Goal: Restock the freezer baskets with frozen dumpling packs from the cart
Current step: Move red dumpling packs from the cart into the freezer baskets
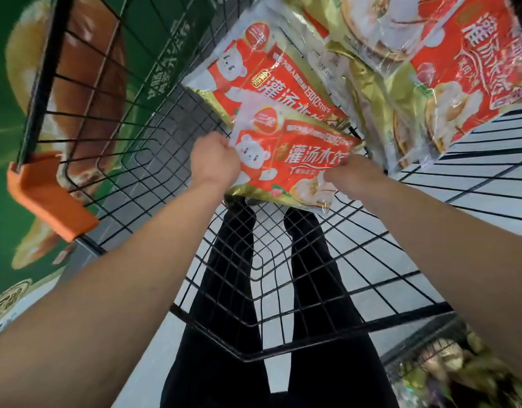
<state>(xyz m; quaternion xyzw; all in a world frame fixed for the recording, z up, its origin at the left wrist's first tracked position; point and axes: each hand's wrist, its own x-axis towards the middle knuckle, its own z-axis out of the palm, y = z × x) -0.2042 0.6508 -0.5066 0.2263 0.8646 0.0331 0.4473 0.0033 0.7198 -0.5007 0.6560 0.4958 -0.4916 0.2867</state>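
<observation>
A red and gold dumpling pack (295, 160) with a white bear on it is held over the black wire cart (154, 160). My left hand (215, 161) grips its left edge. My right hand (346, 176) pinches its right edge. Behind it a second, like pack (262, 81) lies in the cart. Larger red and gold packs (448, 72) are piled at the upper right.
The cart's orange handle end (45, 195) juts at the left, beside a green poster (15, 119) with food pictures. My dark-trousered legs (236, 290) show through the wire. More gold packs (465, 369) lie at the lower right. White ribbed surface (489, 160) to the right.
</observation>
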